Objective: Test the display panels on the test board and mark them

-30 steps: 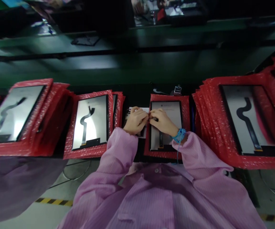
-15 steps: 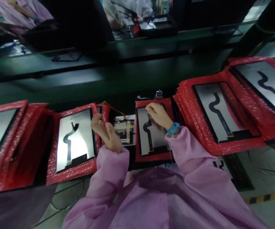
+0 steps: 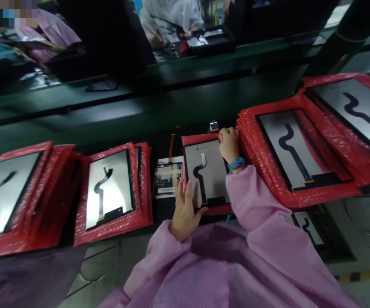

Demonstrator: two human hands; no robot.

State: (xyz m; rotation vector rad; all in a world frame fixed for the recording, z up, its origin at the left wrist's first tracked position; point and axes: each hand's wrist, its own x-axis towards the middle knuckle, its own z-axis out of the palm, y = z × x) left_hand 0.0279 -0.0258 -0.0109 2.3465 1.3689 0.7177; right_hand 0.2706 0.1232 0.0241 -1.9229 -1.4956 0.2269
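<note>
A display panel (image 3: 215, 171) with a silver back lies on a red bubble-wrap sleeve (image 3: 197, 139) in front of me. Its dark, wavy ribbon cable (image 3: 200, 182) runs up the panel to a pale tip. At the lower left corner is my left hand (image 3: 185, 214), fingers stretched and thumb apart, touching the panel's edge. My right hand (image 3: 229, 144) has its fingers curled over the upper right corner; the fingertips are partly hidden. Just left of the panel sits an opened device with exposed inner parts (image 3: 168, 177), an orange-brown ribbon cable (image 3: 171, 147) rising from it.
Red-sleeved stacks topped by panels stand left (image 3: 111, 188), far left (image 3: 8, 192), right (image 3: 289, 149) and far right (image 3: 354, 107). A small metal block (image 3: 214, 125) is behind the middle panel. Across the green bench (image 3: 123, 107), other people work.
My left hand has come right and down from beside the left stack to the middle panel's lower left corner. My right hand has shifted from the ribbon cable's tip to the upper right corner.
</note>
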